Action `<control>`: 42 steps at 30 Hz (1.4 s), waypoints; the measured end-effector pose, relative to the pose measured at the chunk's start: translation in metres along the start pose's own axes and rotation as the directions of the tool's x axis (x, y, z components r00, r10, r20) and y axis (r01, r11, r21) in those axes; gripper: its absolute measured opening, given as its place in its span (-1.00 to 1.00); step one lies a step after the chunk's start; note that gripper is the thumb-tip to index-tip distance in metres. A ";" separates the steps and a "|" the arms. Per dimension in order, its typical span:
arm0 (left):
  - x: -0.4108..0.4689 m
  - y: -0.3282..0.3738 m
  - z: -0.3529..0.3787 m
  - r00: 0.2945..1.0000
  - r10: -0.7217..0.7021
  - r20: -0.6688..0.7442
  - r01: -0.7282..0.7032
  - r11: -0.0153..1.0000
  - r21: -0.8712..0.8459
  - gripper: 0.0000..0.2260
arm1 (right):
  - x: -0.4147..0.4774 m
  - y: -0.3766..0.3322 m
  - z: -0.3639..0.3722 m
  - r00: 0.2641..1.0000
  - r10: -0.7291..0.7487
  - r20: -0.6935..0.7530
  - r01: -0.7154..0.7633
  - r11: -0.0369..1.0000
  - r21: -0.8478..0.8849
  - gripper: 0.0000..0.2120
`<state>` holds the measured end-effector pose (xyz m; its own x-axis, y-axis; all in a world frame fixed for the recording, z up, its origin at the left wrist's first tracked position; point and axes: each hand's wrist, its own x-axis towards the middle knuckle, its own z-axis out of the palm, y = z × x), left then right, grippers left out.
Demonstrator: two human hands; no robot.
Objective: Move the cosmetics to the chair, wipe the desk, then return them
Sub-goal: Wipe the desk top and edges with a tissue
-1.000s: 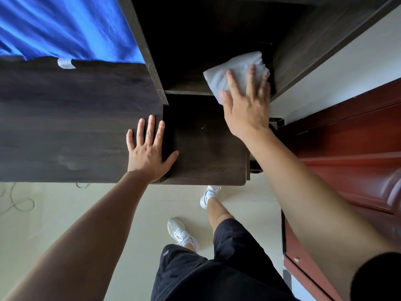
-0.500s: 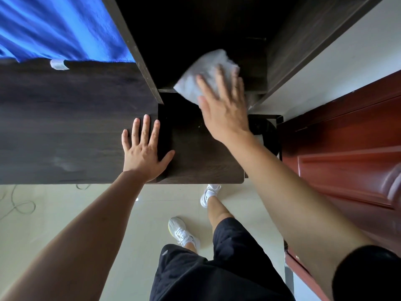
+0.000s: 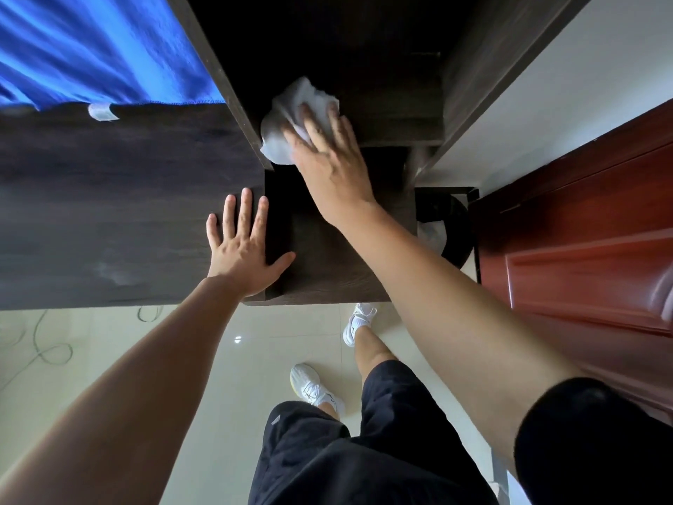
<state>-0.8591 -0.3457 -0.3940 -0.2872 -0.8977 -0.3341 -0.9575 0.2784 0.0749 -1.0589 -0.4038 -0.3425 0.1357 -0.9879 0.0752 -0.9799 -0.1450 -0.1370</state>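
right hand (image 3: 329,165) flat, pressing crumpled white cloth (image 3: 291,120) | left hand (image 3: 244,249) spread, dark woodgrain desk (image 3: 109,198)

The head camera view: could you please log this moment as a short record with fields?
stage: wiping, no cosmetics in view
right hand: fingers spread, pressing a white cloth on the dark shelf surface
left hand: flat, palm down on the desk, holding nothing
cloth position: against the shelf's left upright panel
other: blue fabric at upper left; red-brown door at right
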 end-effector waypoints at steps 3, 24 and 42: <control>0.001 0.001 -0.001 1.000 0.003 0.001 -0.003 1.000 -0.004 -0.09 | -0.043 0.035 0.005 0.995 -0.047 -0.093 0.052 0.997 0.049 -0.43; -0.017 0.075 0.118 0.993 -0.065 0.098 0.098 0.922 -0.375 -0.33 | -0.049 0.053 0.154 0.903 -0.036 0.429 -0.046 0.983 0.178 -0.49; -0.015 0.086 0.132 0.994 -0.099 0.056 0.110 0.954 -0.278 -0.40 | -0.097 0.081 0.158 0.893 0.232 0.386 -0.257 0.966 0.015 -0.40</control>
<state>-0.9334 -0.2635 -0.5065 -0.1894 -0.9001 -0.3923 -0.9525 0.0714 0.2961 -1.1288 -0.3281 -0.5171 -0.0495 -0.9370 -0.3459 -0.9795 0.1133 -0.1665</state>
